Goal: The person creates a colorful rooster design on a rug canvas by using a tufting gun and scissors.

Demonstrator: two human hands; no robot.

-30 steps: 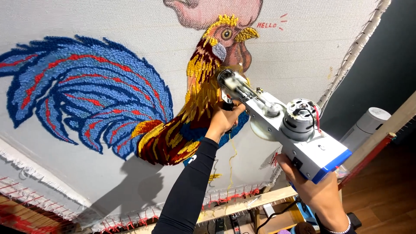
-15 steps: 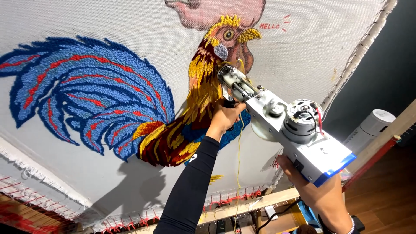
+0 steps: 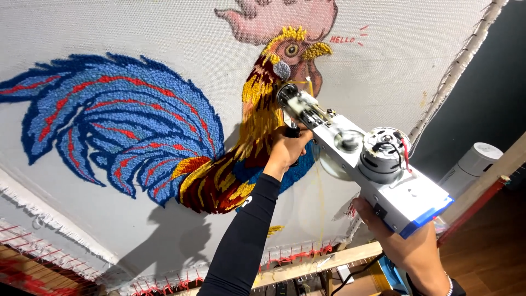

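A white and blue tufting gun (image 3: pixel 378 170) points its needle end at the neck of a tufted rooster (image 3: pixel 219 142) on a stretched white cloth (image 3: pixel 137 33). My left hand (image 3: pixel 286 151), in a black sleeve, grips the gun's front handle close to the cloth. My right hand (image 3: pixel 405 246) holds the rear grip under the gun's blue end. A yellow yarn strand (image 3: pixel 319 192) hangs below the gun. The rooster has a blue and red tail, yellow neck and pink comb.
A wooden frame bar (image 3: pixel 323 263) with red-tipped tack strips runs along the cloth's lower edge. A white cylinder-shaped object (image 3: pixel 471 164) stands at the right by a wooden beam. Fringe of a second cloth layer (image 3: pixel 49 219) hangs at lower left.
The gun and both hands have shifted slightly up the rooster's neck toward its head; the view has drifted a little.
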